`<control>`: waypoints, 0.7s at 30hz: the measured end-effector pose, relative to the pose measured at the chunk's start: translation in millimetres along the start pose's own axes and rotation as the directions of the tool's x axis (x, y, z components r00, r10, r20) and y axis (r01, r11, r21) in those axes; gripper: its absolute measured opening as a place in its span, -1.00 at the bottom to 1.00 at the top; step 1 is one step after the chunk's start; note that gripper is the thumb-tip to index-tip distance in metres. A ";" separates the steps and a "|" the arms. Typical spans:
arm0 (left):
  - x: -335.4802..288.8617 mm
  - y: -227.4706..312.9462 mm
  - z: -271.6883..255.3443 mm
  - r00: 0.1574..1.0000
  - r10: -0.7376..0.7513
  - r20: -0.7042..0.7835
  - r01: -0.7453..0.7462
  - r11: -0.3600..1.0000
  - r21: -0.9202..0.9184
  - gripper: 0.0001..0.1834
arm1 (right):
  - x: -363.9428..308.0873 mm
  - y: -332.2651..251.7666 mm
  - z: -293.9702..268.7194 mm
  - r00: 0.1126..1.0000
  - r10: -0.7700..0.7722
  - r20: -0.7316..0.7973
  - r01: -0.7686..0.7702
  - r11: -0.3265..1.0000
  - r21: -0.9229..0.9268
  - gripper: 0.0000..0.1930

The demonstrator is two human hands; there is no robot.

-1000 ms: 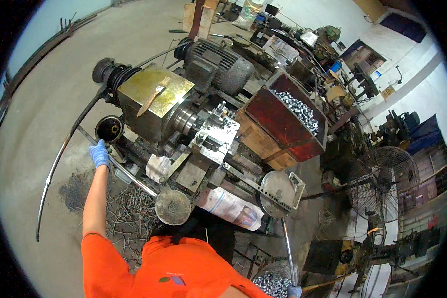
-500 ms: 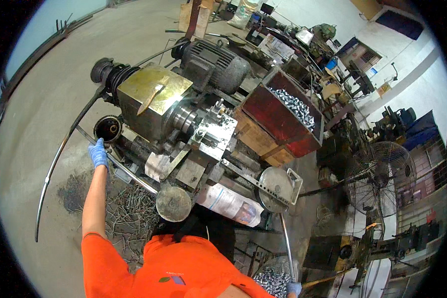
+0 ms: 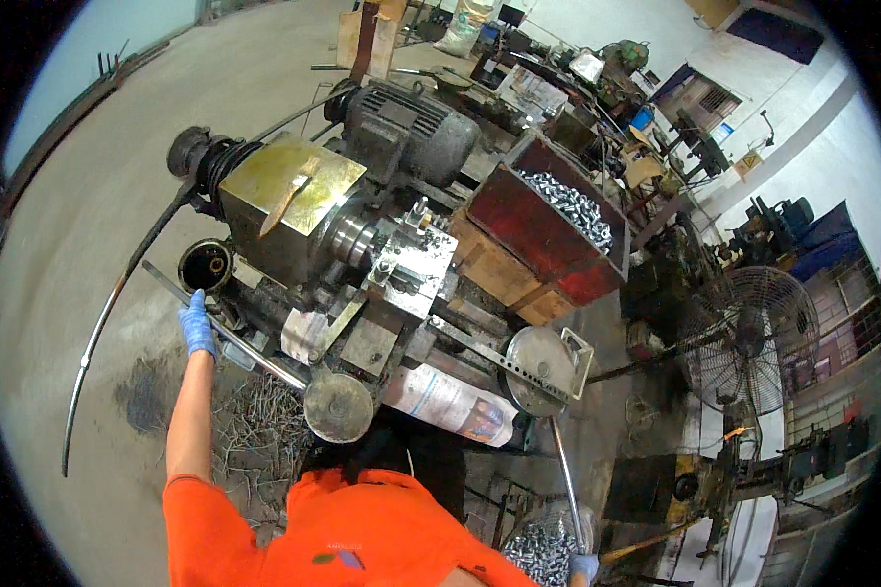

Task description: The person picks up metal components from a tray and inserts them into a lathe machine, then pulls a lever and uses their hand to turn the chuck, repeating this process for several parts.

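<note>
My left hand, in a blue glove, is closed round a long metal lever at the left of a greasy lathe-like machine. That lever runs down to a round metal hub near my body. At the lower right my right hand, also blue-gloved and partly cut off by the frame edge, grips the end of a second metal lever. This one slants down from a round handwheel. Between the levers sit a shiny spindle and a bright metal fixture block. The right fingers hardly show.
A red bin of small shiny metal parts stands on wood beyond the machine. More such parts fill a container beside my right hand. A brush lies on the brass-coloured cover. A caged fan stands right; metal scrap litters the floor.
The view has turned slightly, shifting the machine a little left. My left hand has slid slightly along its lever toward the hub. My right hand still grips its lever.
</note>
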State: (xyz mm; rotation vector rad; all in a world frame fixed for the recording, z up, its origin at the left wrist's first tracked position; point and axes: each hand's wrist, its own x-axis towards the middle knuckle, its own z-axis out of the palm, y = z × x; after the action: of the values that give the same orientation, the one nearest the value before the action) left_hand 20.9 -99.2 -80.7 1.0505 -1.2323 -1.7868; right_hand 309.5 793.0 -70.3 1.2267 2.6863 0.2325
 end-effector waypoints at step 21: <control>1.4 1.2 -1.4 0.996 0.070 -0.054 -0.065 0.994 0.088 -0.74 | 6.8 28.0 29.4 0.994 -0.105 0.015 0.106 0.994 -0.030 -0.50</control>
State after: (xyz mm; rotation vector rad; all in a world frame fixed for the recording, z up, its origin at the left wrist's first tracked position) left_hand 21.6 -101.3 -80.2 1.0881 -1.3045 -1.6541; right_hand 332.2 818.3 -93.6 1.0703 2.7152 0.2481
